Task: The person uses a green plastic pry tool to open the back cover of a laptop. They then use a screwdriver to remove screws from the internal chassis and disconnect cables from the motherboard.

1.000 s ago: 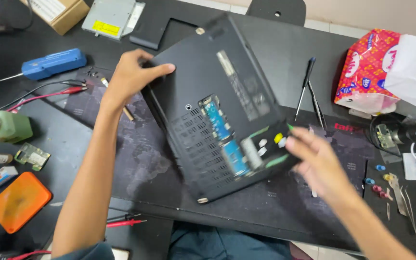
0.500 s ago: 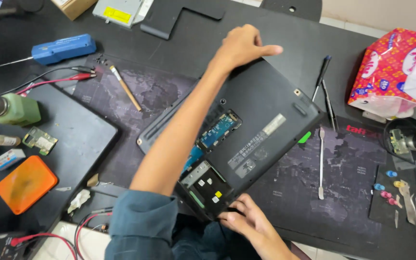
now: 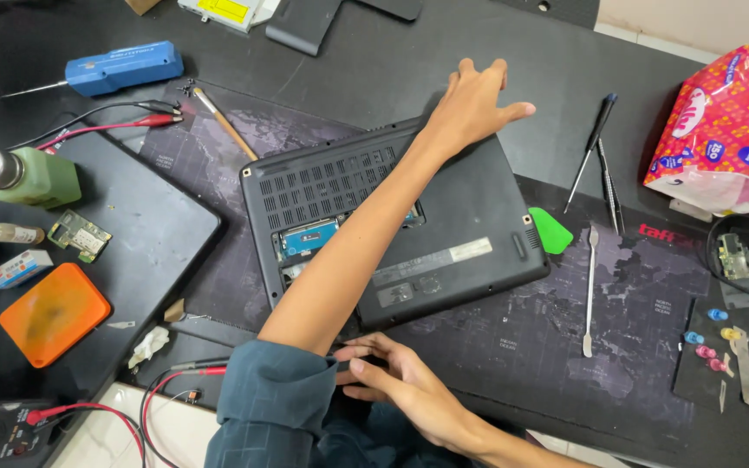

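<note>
Black plastic fills the middle of the bench: a laptop lies bottom-up on a dark mat, turned at a slant, with a panel off so that a blue board shows in the opening beside the vent slots. The left hand reaches across the body to the far corner of the laptop, fingers spread and flat over the edge, seemingly pressing down to steady it rather than gripping. The right hand sits at the near edge, just below the laptop, fingers curled; it seems to pinch something small and dark, though what it is cannot be told. A hand at each opposite edge suits bracing the case against sliding on the mat. Tools lie within reach to the right: a green pick touching the laptop's side, a metal spudger, and a screwdriver farther back. To the left rest a blue tool, a brush, a green bottle and an orange case, well apart from the hands.
</note>
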